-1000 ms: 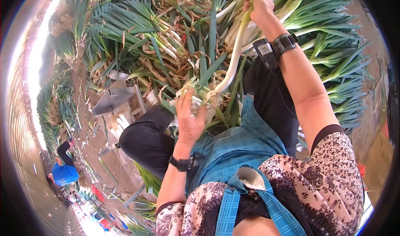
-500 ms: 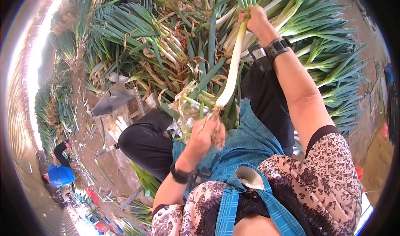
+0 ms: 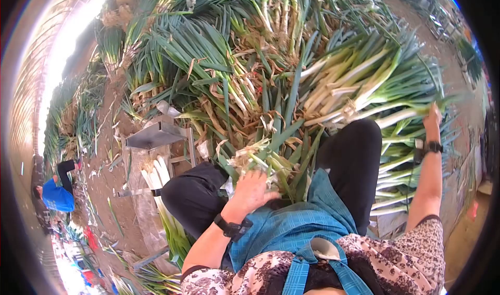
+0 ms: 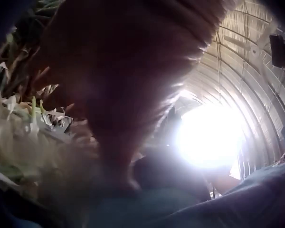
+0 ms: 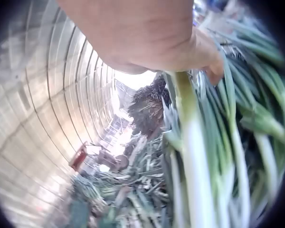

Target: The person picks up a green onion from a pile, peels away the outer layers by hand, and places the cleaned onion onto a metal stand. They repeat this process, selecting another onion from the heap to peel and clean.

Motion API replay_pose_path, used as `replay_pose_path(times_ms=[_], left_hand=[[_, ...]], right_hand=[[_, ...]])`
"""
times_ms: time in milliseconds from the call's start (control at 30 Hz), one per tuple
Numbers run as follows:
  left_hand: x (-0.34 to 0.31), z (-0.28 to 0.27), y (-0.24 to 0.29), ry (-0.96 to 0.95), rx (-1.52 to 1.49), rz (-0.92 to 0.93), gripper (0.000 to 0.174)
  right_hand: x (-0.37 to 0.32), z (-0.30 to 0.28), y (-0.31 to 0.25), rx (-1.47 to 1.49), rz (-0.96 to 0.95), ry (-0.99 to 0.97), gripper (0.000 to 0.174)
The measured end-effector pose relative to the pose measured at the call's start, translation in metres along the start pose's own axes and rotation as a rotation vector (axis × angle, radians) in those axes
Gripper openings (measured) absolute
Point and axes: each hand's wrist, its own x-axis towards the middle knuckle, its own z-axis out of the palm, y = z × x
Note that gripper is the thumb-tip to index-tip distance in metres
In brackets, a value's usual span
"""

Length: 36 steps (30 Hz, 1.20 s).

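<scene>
Out at the far right, my right hand (image 3: 432,120) grips a long green onion (image 3: 403,117) by its green part, over a row of other green onions (image 3: 390,183). The right wrist view shows the white stalk (image 5: 197,161) running down from under the hand. Between the knees, my left hand (image 3: 249,193) has its thumb stretched out and no onion in its grasp. Its fingertips are right at a heap of pale peelings (image 3: 255,159). In the left wrist view the left hand (image 4: 118,80) is dark and blurred.
A loose pile of untrimmed green onions (image 3: 208,60) lies ahead, with a whitish bunch (image 3: 344,86) beside it. A metal stand (image 3: 156,135) is by the left knee, next to more white-stalked onions (image 3: 161,183). Another person in blue (image 3: 58,193) is far left.
My right hand has carried the green onion from in front of me out to the right, over the row there. The left hand has come away from its root end, back to the peelings.
</scene>
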Motion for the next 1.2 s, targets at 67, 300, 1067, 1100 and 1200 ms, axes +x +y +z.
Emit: replay_pose_path(times_ms=[67,300,1067,1100,1200], left_hand=[[0.026,-0.023,-0.005,-0.472,-0.106,-0.178,0.032],[0.065,-0.023,-0.05,-0.035,0.115,-0.016,0.042],[0.063,-0.065,-0.069,-0.291,-0.359,-0.223,0.05],[0.069,-0.062,-0.069,-0.283,-0.348,-0.193,0.05],[0.103,-0.041,-0.076,0.379,-0.571,-0.258,0.049]], right_hand=[[0.0,-0.042,-0.031,0.371,0.467,-0.089,0.034],[0.064,0.003,-0.441,0.778,0.444,-1.003,0.035],[-0.15,0.197,-0.657,0.448,0.034,-0.966,0.035],[-0.153,0.182,-0.642,0.48,-0.007,-0.963,0.034],[-0.175,0.074,-0.636,0.638,0.105,-0.775,0.024]])
